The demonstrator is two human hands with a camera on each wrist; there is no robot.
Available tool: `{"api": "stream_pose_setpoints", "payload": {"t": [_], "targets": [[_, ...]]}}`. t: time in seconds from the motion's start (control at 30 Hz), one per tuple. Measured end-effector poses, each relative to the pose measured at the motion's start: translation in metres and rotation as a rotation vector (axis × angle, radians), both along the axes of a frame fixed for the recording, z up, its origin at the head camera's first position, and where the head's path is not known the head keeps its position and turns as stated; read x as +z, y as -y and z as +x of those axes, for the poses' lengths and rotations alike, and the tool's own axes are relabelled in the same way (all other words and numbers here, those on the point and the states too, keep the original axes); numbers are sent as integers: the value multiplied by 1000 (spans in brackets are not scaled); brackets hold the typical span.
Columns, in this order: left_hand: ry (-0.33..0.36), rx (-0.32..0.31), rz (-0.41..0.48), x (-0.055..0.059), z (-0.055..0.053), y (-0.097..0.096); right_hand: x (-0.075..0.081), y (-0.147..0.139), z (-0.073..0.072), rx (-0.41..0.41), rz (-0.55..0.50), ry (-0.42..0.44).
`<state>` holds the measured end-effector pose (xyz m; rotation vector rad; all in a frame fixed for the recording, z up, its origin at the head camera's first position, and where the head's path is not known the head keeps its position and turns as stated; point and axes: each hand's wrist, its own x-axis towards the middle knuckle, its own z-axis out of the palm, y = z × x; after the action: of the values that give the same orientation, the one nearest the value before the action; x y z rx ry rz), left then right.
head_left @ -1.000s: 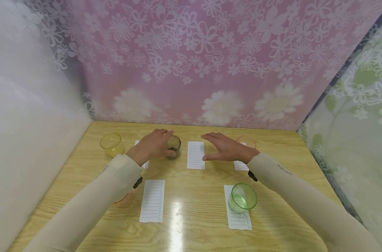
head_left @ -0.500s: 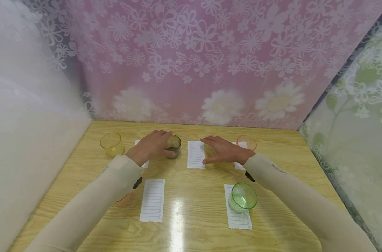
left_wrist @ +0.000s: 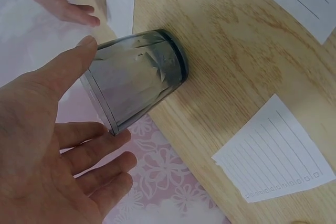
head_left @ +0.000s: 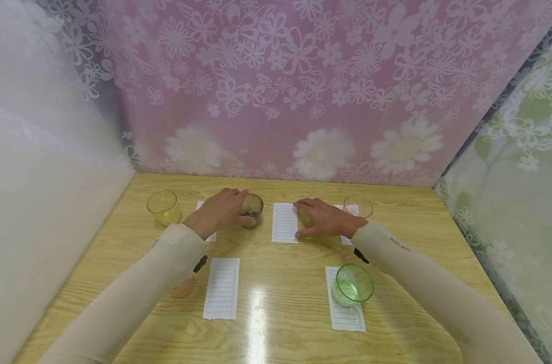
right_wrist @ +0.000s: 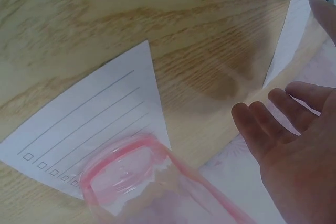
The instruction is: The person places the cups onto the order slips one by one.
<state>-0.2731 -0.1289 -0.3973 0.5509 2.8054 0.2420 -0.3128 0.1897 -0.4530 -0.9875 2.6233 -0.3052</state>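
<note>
A smoky grey drinking glass (head_left: pixel 251 207) stands at the back of the table. My left hand (head_left: pixel 217 215) is around its left side, thumb in front and fingers behind. In the left wrist view, the thumb tip and fingers lie near the rim of the grey glass (left_wrist: pixel 139 74), loosely spread; firm contact cannot be made out. My right hand (head_left: pixel 328 218) reaches over from the right, its fingertips near the edge of the middle lined paper (head_left: pixel 284 223). Nothing is between its fingers. Close to that wrist stands a pink-rimmed glass (right_wrist: pixel 131 169) by another lined paper (right_wrist: pixel 100 124).
At the back left stands a yellow glass (head_left: pixel 164 207). A green glass (head_left: pixel 352 285) sits on a paper at front right. Another lined paper (head_left: pixel 222 288) lies at front left, beside an orange glass (head_left: pixel 182 288) partly hidden by the left sleeve. A pink floral curtain (head_left: pixel 276 101) closes the back.
My right hand has lowered slightly, its fingers a little more bent. The left hand and the glasses keep their places; the whole view shifts slightly.
</note>
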Motion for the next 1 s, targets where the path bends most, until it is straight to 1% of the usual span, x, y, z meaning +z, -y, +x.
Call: {"api": "stream_pose_setpoints", "payload": {"t": [0.23, 0.4, 0.6, 0.87, 1.0], "targets": [[6, 12, 4, -2, -3, 0, -7, 0, -3, -4, 29, -11], [13, 17, 33, -5, -6, 2, -6, -1, -3, -3, 39, -12], [35, 23, 59, -6, -9, 4, -7, 0, -4, 24, 44, -9], [75, 53, 101, -4, -10, 3, -8, 0, -6, 44, 61, -10], [83, 61, 120, -4, -10, 4, -7, 2, -5, 45, 60, -7]]}}
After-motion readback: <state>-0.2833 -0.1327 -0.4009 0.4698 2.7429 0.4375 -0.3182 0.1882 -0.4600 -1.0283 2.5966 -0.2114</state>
